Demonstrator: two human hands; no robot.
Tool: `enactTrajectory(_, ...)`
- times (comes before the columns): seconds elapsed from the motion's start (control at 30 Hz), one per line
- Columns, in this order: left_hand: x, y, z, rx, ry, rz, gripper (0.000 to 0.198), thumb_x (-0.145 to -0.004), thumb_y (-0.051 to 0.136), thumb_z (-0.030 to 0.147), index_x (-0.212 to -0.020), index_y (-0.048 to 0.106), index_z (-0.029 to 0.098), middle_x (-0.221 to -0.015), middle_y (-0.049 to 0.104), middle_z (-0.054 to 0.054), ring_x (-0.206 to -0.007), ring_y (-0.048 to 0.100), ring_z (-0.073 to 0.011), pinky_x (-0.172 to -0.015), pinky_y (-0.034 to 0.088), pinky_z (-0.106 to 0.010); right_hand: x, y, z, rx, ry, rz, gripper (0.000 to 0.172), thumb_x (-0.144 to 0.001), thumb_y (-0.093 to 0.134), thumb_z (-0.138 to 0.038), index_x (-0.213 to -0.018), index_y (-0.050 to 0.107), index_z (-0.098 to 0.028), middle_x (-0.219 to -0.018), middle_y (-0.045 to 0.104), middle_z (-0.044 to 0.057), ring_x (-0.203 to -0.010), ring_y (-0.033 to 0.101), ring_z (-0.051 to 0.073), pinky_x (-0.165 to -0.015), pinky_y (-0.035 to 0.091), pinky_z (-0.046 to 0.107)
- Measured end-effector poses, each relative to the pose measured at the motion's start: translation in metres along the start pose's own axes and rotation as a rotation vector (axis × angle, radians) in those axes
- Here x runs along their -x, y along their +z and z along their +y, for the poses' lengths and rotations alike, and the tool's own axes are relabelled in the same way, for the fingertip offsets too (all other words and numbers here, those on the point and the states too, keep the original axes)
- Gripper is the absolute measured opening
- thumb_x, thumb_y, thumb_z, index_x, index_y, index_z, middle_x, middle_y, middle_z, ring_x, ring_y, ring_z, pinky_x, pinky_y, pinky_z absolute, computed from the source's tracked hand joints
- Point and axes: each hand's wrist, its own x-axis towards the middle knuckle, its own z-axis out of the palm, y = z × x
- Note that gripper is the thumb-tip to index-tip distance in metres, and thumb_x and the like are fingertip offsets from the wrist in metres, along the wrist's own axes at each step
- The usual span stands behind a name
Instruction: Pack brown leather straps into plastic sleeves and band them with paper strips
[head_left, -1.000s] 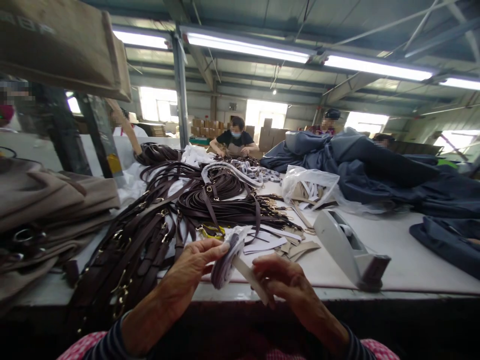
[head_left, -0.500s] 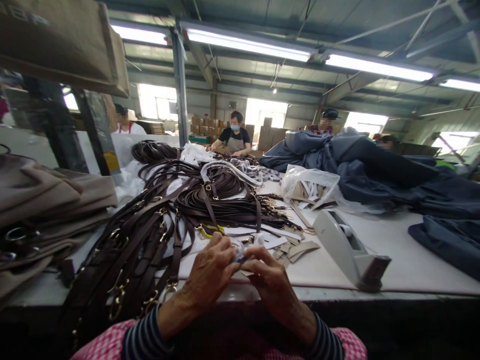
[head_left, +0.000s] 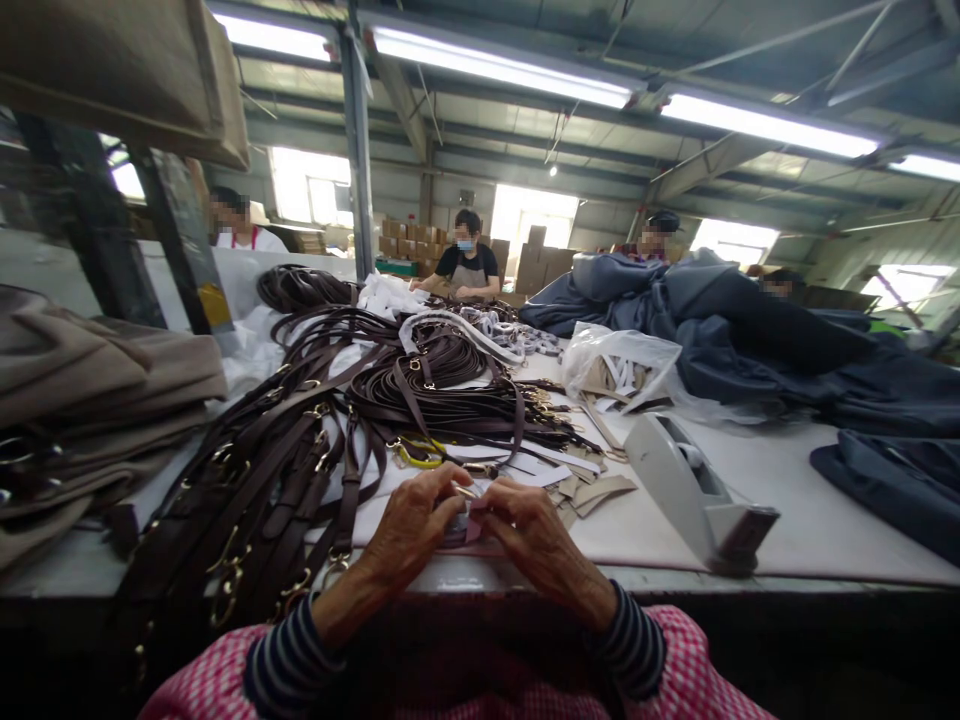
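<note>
My left hand (head_left: 416, 515) and my right hand (head_left: 529, 520) meet over the table's front edge, fingers bent inward. Between them is a small piece (head_left: 474, 520), pinkish, with something metallic at its top; my right fingers pinch it. My left fingers close on the metallic part, too small to make out clearly. Just beyond the hands lie a yellow strip (head_left: 421, 458), white paper strips (head_left: 536, 470) and beige scraps (head_left: 600, 492). A large heap of dark brown straps (head_left: 435, 395) with gold clasps fills the table behind and to the left.
A tape dispenser (head_left: 694, 495) stands at the right front. Behind it are a plastic bag of scraps (head_left: 621, 365) and dark blue fabric (head_left: 750, 330). Brown fabric (head_left: 97, 400) lies at the left. A person (head_left: 466, 265) sits across the table; others are farther back.
Both hands have turned slightly, and the pinkish piece now shows between them where a dark, shiny part was seen. The view has shifted slightly.
</note>
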Motion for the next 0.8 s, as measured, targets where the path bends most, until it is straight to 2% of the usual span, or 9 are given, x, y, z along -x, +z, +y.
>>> enactTrajectory(0.07, -0.002, 0.004, 0.000, 0.049, -0.037, 0.051, 0.022, -0.089, 0.060, 0.030, -0.107, 0.070, 0.022, -0.079, 0.070, -0.002, -0.076, 0.063, -0.0226, -0.075, 0.042, -0.034, -0.005, 0.001, 0.003, -0.047, 0.046, -0.002, 0.014, -0.089, 0.067, -0.014, -0.076, 0.071, -0.017, -0.077, 0.064, 0.000, -0.072, 0.057, 0.014, -0.068, 0.041, 0.024)
enactTrajectory(0.2, -0.006, 0.016, -0.002, 0.129, 0.002, 0.162, 0.016, -0.088, 0.059, 0.028, -0.097, 0.071, 0.022, -0.079, 0.070, -0.001, -0.073, 0.063, -0.0203, -0.072, 0.042, -0.031, -0.017, 0.005, 0.011, -0.289, 0.196, -0.060, 0.007, -0.078, 0.072, -0.013, -0.076, 0.066, -0.017, -0.072, 0.065, -0.001, -0.066, 0.061, 0.014, -0.060, 0.046, 0.022)
enactTrajectory(0.37, -0.012, 0.025, -0.004, 0.158, 0.064, 0.232, 0.015, -0.089, 0.057, 0.030, -0.089, 0.069, 0.021, -0.083, 0.066, -0.002, -0.076, 0.064, -0.0194, -0.070, 0.045, -0.030, -0.028, 0.010, 0.012, -0.503, 0.272, -0.090, 0.019, -0.070, 0.074, -0.015, -0.075, 0.056, -0.018, -0.073, 0.065, -0.002, -0.059, 0.067, 0.018, -0.052, 0.052, 0.025)
enactTrajectory(0.47, -0.010, 0.024, -0.005, 0.172, 0.082, 0.231, 0.019, -0.090, 0.061, 0.039, -0.086, 0.067, 0.021, -0.084, 0.067, -0.003, -0.071, 0.064, -0.0181, -0.065, 0.047, -0.028, -0.030, 0.010, 0.010, -0.573, 0.268, -0.101, 0.020, -0.072, 0.077, -0.022, -0.079, 0.058, -0.018, -0.070, 0.062, -0.003, -0.056, 0.065, 0.016, -0.051, 0.053, 0.024)
enactTrajectory(0.53, -0.006, 0.024, -0.007, 0.189, 0.096, 0.221, 0.018, -0.090, 0.064, 0.040, -0.091, 0.065, 0.021, -0.081, 0.068, -0.001, -0.067, 0.064, -0.0171, -0.064, 0.048, -0.027, -0.031, 0.011, 0.010, -0.592, 0.258, -0.133, 0.024, -0.073, 0.080, -0.030, -0.080, 0.061, -0.017, -0.069, 0.061, -0.004, -0.057, 0.064, 0.015, -0.053, 0.053, 0.025)
enactTrajectory(0.6, -0.001, 0.024, -0.011, 0.226, 0.100, 0.207, 0.016, -0.090, 0.065, 0.033, -0.102, 0.063, 0.023, -0.078, 0.068, 0.002, -0.066, 0.066, -0.0168, -0.064, 0.048, -0.027, -0.032, 0.011, 0.011, -0.580, 0.255, -0.169, 0.031, -0.073, 0.083, -0.040, -0.076, 0.063, -0.016, -0.069, 0.060, -0.002, -0.057, 0.063, 0.015, -0.055, 0.053, 0.025)
enactTrajectory(0.67, 0.003, 0.024, -0.017, 0.235, 0.095, 0.203, 0.026, -0.091, 0.064, 0.028, -0.115, 0.057, 0.025, -0.078, 0.069, 0.004, -0.066, 0.067, -0.0171, -0.063, 0.049, -0.027, -0.033, 0.012, 0.013, -0.528, 0.240, -0.168, 0.036, -0.074, 0.083, -0.045, -0.069, 0.064, -0.015, -0.071, 0.061, 0.000, -0.058, 0.061, 0.014, -0.055, 0.051, 0.024)
enactTrajectory(0.73, 0.006, 0.021, -0.023, 0.131, 0.136, 0.258, 0.031, -0.091, 0.067, 0.028, -0.120, 0.055, 0.026, -0.087, 0.070, 0.003, -0.075, 0.068, -0.0192, -0.070, 0.051, -0.031, -0.034, 0.013, 0.015, -0.431, 0.196, -0.136, 0.034, -0.075, 0.084, -0.041, -0.065, 0.066, -0.015, -0.072, 0.061, 0.000, -0.059, 0.058, 0.012, -0.054, 0.046, 0.021)
enactTrajectory(0.8, 0.007, 0.014, -0.028, -0.054, 0.228, 0.318, 0.031, -0.089, 0.073, 0.029, -0.116, 0.059, 0.026, -0.100, 0.068, -0.001, -0.094, 0.065, -0.0237, -0.084, 0.051, -0.038, -0.035, 0.014, 0.017, -0.318, 0.143, -0.111, 0.027, -0.076, 0.084, -0.032, -0.063, 0.067, -0.015, -0.071, 0.060, -0.001, -0.062, 0.056, 0.011, -0.055, 0.044, 0.020)
